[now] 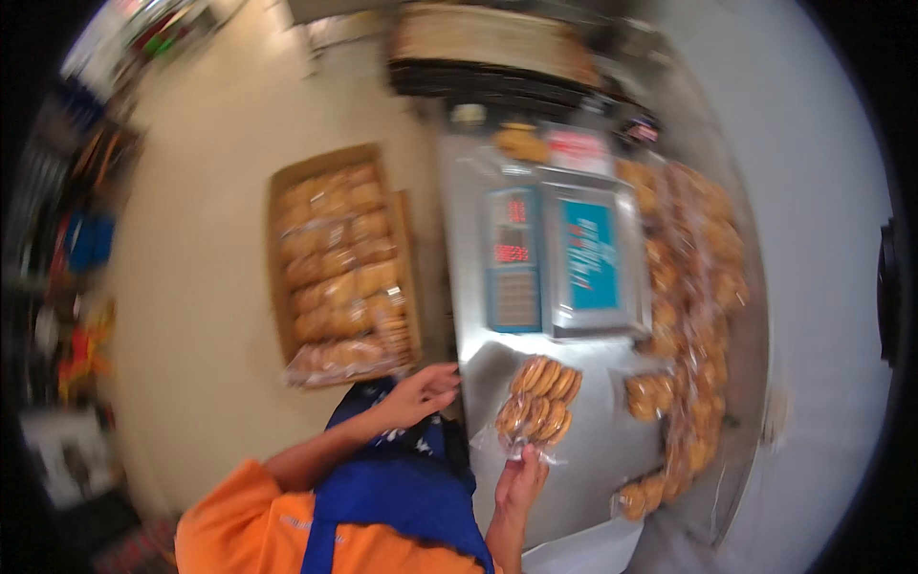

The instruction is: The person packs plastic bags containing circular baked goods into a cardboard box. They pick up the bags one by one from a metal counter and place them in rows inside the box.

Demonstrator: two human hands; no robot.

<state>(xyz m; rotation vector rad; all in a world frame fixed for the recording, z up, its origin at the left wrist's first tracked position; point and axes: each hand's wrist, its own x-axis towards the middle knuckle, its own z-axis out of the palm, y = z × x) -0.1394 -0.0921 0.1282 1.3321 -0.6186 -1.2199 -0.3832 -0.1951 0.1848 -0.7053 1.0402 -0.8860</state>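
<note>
My right hand (520,481) grips the gathered end of a clear plastic bag of round golden-brown cookies (538,402), over the metal table near its front edge. The cookies lie in rows inside the bag. My left hand (423,394) is empty, its fingers loosely bent and apart, just left of the table edge. Beyond the right hand, a digital scale with a steel platform (595,326) and a lit red display stands on the table. Left of the table is a cardboard box (276,265) packed with bagged baked goods (341,262).
Many bagged baked goods (696,287) line the table's right side along the wall. One small bag (649,396) lies right of my held bag. Behind the scale are a yellow item (522,142) and a dark rack with a tan top (495,39). Much is blurred.
</note>
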